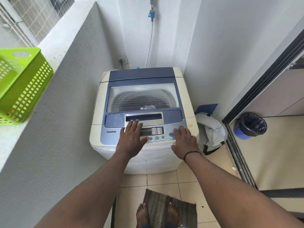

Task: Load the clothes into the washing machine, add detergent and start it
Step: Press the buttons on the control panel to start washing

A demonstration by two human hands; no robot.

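Note:
A cream and blue top-loading washing machine (141, 112) stands in the corner with its clear lid (142, 96) closed; the drum shows through it. My left hand (133, 137) lies flat on the control panel (154, 131), fingers straight, fingertips at the lid's silver handle. My right hand (184, 140) rests on the panel's right end with fingers straight, fingertips on the buttons beside the start/pause button (171, 134). Neither hand holds anything. No detergent is in view.
A green plastic basket (24, 83) sits on the ledge at the left. A white laundry bag (211, 130) stands on the floor right of the machine. Further right are a sliding door track (236, 155) and a blue bin (250, 125). A mat (171, 209) lies under my feet.

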